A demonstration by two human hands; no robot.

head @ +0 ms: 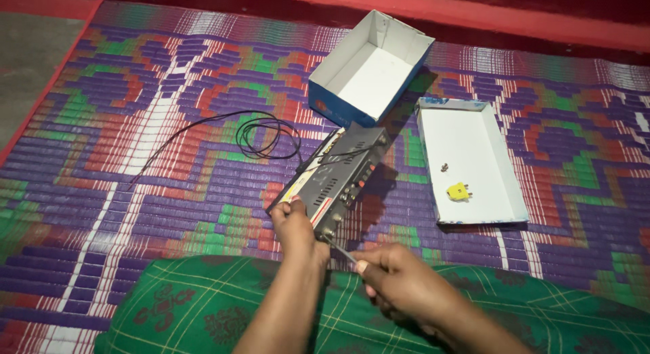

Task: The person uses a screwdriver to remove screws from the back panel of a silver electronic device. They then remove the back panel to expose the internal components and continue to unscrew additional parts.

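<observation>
While propped up on one long edge, stands slanting away from the left fingers: a grey metal electronics unit (335, 178), knobs and sockets along the side facing right. Pinned at its near end by the left hand (294, 225), fingers curled over the top corner and closed on the casing. Met just right of those fingers by a thin screwdriver (342, 252), tip against the lower near corner of the unit, handle wrapped tight in the right hand (399, 279). Hard to tell, at this size, whether the tip sits in a screw head.

Judged stiff and fairly heavy for its bulk, with sheet-metal edges likely sharp and smooth faces likely slick. Best taken by the plain casing at a corner or along the top edge, as the left fingers do now, and not by the knobs or the lead.

Trailing from the far end, beyond the left fingertips: a black cable (264, 134), looped once and then running off leftward. Farther out past the unit, an open blue and white box (371, 66). Off to the right of the right hand's knuckles, a shallow white lid (504, 198) holding a small yellow part (458, 191) and what look like a couple of screws (445, 167).

Underneath everything, a woven mat (135, 157) in purple, red and green; nearest the wrists, green checked cloth (203, 306).
</observation>
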